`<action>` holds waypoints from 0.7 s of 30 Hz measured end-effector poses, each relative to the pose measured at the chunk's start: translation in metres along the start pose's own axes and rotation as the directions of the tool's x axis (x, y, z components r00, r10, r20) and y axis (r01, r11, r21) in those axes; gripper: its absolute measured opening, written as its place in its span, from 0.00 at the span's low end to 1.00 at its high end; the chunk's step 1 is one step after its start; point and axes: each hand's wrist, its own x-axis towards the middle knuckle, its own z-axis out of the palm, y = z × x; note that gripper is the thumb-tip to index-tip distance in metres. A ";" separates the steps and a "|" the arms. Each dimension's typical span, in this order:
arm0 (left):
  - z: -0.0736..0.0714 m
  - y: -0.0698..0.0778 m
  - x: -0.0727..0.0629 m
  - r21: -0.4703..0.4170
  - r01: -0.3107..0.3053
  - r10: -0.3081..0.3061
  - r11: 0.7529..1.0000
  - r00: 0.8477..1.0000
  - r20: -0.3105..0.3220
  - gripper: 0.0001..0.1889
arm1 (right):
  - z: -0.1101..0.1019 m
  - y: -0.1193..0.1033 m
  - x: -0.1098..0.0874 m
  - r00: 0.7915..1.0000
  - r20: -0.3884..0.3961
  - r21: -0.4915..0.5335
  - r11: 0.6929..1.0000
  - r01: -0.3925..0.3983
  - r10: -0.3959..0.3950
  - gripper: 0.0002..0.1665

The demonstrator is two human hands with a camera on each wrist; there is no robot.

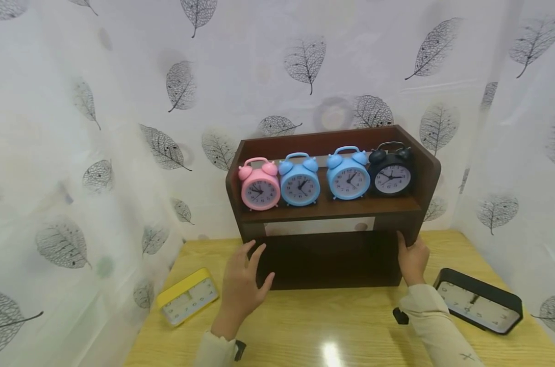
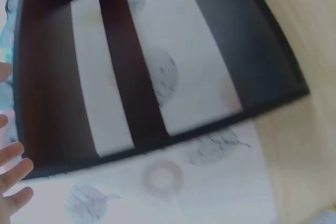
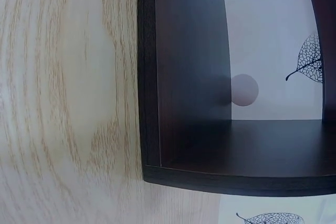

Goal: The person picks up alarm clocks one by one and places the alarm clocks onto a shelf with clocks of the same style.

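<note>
A dark brown two-tier wooden shelf (image 1: 328, 211) stands at the back of the table. On its upper board sit a pink alarm clock (image 1: 260, 187), a blue alarm clock (image 1: 300, 184), another blue alarm clock (image 1: 348, 177) and a black alarm clock (image 1: 391, 174), all facing me. My right hand (image 1: 412, 257) grips the lower part of the right side panel, thumb on the inner face; its other fingers are partly hidden behind the panel. At the lower left side, my left hand (image 1: 246, 280) has its fingers spread close to the panel and holds nothing. The lower compartment (image 3: 194, 77) holds nothing.
A yellow rectangular clock (image 1: 187, 296) lies tilted back on the table's left side. Across from it, right of my right forearm, is a black rectangular clock (image 1: 477, 300). Leaf-patterned sheeting (image 1: 259, 71) hangs behind and along both sides of the wood-grain table (image 1: 305, 326).
</note>
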 end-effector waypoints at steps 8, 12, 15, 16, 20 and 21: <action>-0.003 -0.040 -0.030 0.065 0.147 -0.146 0.987 0.989 -0.016 0.32 | 0.000 -0.003 -0.001 1.000 0.006 -0.011 1.000 -0.013 0.013 0.19; -0.007 -0.059 -0.048 0.053 0.229 -0.229 0.972 0.973 -0.015 0.33 | 0.000 -0.005 -0.001 1.000 0.016 -0.018 1.000 -0.022 0.023 0.19; -0.010 -0.068 -0.058 0.072 0.253 -0.253 0.965 0.967 -0.003 0.34 | 0.000 -0.004 -0.001 1.000 0.015 -0.015 1.000 -0.020 0.021 0.19; -0.011 -0.071 -0.061 0.080 0.256 -0.257 0.963 0.966 0.002 0.35 | 0.000 -0.003 -0.001 1.000 0.013 -0.013 1.000 -0.016 0.016 0.19; -0.015 -0.082 -0.071 0.100 0.262 -0.266 0.960 0.964 0.022 0.35 | 0.000 -0.002 -0.001 1.000 0.002 -0.008 1.000 -0.003 0.003 0.18; -0.015 -0.085 -0.073 0.100 0.261 -0.265 0.960 0.964 0.028 0.36 | 0.000 -0.001 0.000 1.000 0.000 -0.006 1.000 -0.004 0.004 0.17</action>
